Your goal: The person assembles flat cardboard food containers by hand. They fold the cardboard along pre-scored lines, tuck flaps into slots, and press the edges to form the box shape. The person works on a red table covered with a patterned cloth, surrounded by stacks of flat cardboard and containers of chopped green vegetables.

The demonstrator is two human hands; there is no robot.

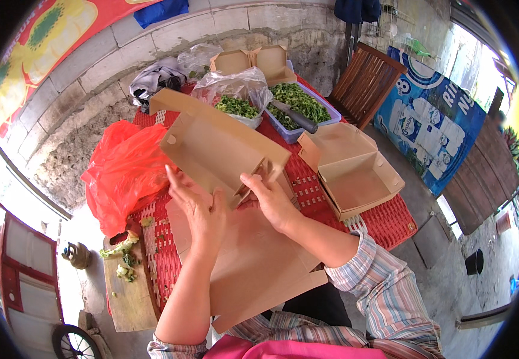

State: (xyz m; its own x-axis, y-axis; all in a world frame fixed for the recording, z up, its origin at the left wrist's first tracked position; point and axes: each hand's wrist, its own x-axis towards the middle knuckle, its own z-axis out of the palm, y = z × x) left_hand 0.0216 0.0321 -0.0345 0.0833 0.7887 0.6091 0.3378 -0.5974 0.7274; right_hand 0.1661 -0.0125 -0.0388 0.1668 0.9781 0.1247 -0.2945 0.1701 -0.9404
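A brown cardboard box (211, 143), partly folded up, is held tilted above the table with its inside facing up and a flap raised at its far end. My right hand (274, 203) grips its near end, thumb on the folded end flap and the other fingers mostly hidden. Beside the box's near left side is my left hand (195, 209), fingers stretched out and apart; whether they touch the cardboard I cannot tell. Beneath both hands lie flat, unfolded cardboard sheets (253, 269), reaching over the table's near edge toward my lap.
On the red woven table cover (391, 224), a folded open box (361, 179) stands right. A red plastic bag (125, 173) lies left, near a wooden board (131, 293) with vegetable scraps. Behind are a tub of chopped greens (298, 105), a knife (295, 116) and more boxes (271, 63).
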